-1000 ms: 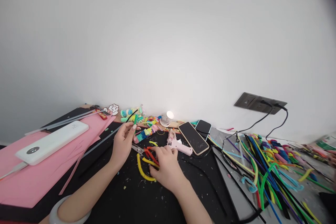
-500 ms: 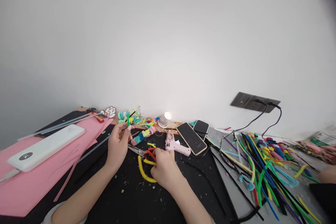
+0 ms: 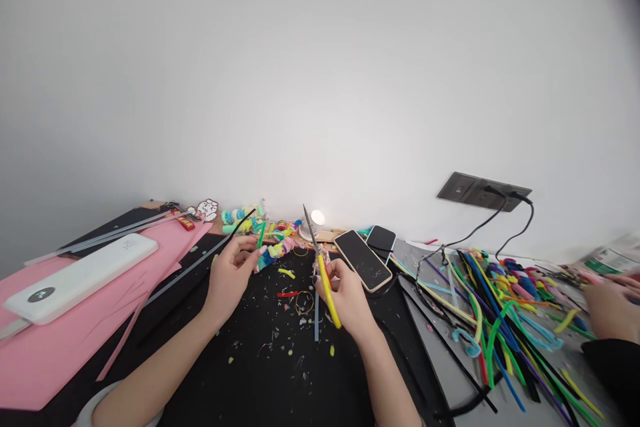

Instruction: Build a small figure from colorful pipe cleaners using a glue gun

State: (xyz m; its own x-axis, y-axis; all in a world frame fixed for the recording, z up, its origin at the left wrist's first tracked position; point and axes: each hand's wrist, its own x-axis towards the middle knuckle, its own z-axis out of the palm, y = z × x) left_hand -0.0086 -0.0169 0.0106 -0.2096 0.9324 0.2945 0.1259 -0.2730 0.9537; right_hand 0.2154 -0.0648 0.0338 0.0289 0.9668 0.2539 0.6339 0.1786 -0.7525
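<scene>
My left hand (image 3: pixel 229 275) pinches a short green pipe-cleaner piece (image 3: pixel 261 235) between thumb and fingers, held upright above the black mat (image 3: pixel 260 373). My right hand (image 3: pixel 346 295) grips yellow-handled scissors (image 3: pixel 320 267) with the blades pointing up and away, tips near the small round light (image 3: pixel 317 217). A pink glue gun sits mostly hidden behind my right hand. Small red and yellow pipe-cleaner scraps (image 3: pixel 289 283) lie on the mat between my hands.
A white power bank (image 3: pixel 80 277) rests on pink paper (image 3: pixel 55 340) at left. Two phones (image 3: pixel 367 259) lie behind my right hand. A heap of coloured pipe cleaners (image 3: pixel 505 320) covers the right side, where another person's hand (image 3: pixel 607 307) reaches. Cables run to a wall socket (image 3: pixel 483 192).
My right hand has picked the scissors up off the mat and raised them, blades now pointing upward. My left hand stays put, still holding the green piece.
</scene>
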